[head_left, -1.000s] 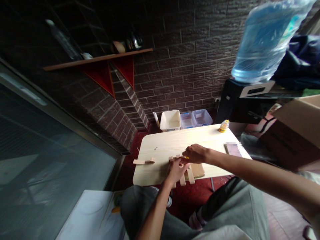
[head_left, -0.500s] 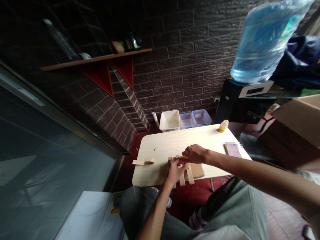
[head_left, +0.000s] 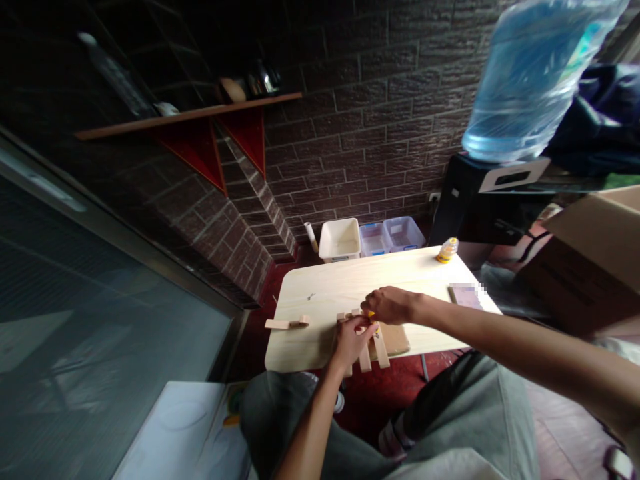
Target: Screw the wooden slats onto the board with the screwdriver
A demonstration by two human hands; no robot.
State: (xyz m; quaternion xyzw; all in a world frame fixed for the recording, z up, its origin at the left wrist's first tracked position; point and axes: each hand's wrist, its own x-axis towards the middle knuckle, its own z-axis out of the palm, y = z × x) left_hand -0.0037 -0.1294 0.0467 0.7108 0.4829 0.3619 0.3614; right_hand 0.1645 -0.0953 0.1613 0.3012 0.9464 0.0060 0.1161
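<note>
My right hand (head_left: 393,305) is closed around a small yellow-handled tool (head_left: 371,314), most of it hidden by the fingers. Just below and to the left, my left hand (head_left: 351,340) has thumb and fingers curled together close to the tool's lower end. What they pinch is hidden. Under both hands lie several light wooden strips (head_left: 381,351), some jutting past the table's near edge. A brown flat block (head_left: 398,339) lies beneath the strips. Small metal hardware (head_left: 377,335) shows on one strip beside my left thumb.
On the pale wooden table (head_left: 330,283) are a joined wooden piece (head_left: 287,325), small metal bits (head_left: 311,297), a yellow-based clear bottle (head_left: 447,251) and a flat pad (head_left: 466,298). Plastic bins (head_left: 340,240) stand behind it. A water dispenser (head_left: 463,200) and cardboard box (head_left: 580,267) are at right.
My right hand has shifted and turned very slightly left over the strips, with more of the yellow tool showing. My left hand stays in place. The view has tilted a little.
</note>
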